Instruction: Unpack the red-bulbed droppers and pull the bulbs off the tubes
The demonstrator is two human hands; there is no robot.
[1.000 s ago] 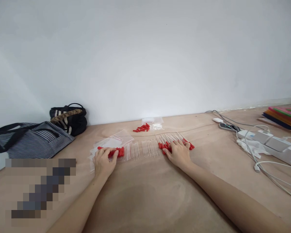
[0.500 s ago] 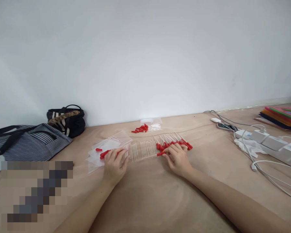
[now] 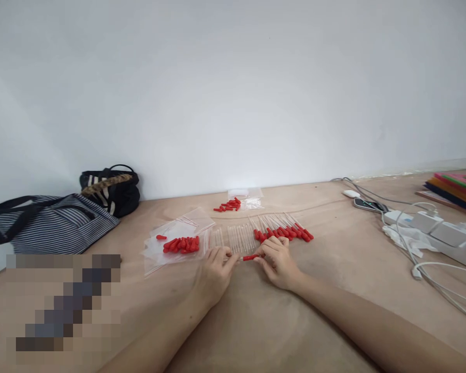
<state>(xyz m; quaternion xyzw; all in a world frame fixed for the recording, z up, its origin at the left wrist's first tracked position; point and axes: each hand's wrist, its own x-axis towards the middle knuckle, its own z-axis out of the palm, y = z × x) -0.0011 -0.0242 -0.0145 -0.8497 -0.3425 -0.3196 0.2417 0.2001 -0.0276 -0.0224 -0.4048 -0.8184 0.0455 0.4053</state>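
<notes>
My left hand (image 3: 214, 272) and my right hand (image 3: 276, 259) meet in the middle of the wooden table (image 3: 256, 321), both pinched on one small dropper with a red bulb (image 3: 249, 257). The right fingers grip the red bulb; the left fingers pinch the clear end. Just behind the hands lies a row of clear tubes (image 3: 238, 237). To their right sits a group of droppers with red bulbs (image 3: 285, 231). Left of the hands, a pile of loose red bulbs (image 3: 180, 244) rests on clear zip bags (image 3: 178, 230).
More red bulbs (image 3: 228, 205) and a small clear bag lie near the wall. Two bags, one striped (image 3: 50, 223) and one black (image 3: 111, 189), sit at the left. A power strip with chargers and cables (image 3: 431, 228), a phone (image 3: 367, 204) and coloured sheets (image 3: 456, 187) occupy the right.
My left hand left the red bulbs on the bags and moved right. My right hand drew back from the dropper group with one red-bulb dropper, and both hands now pinch it.
</notes>
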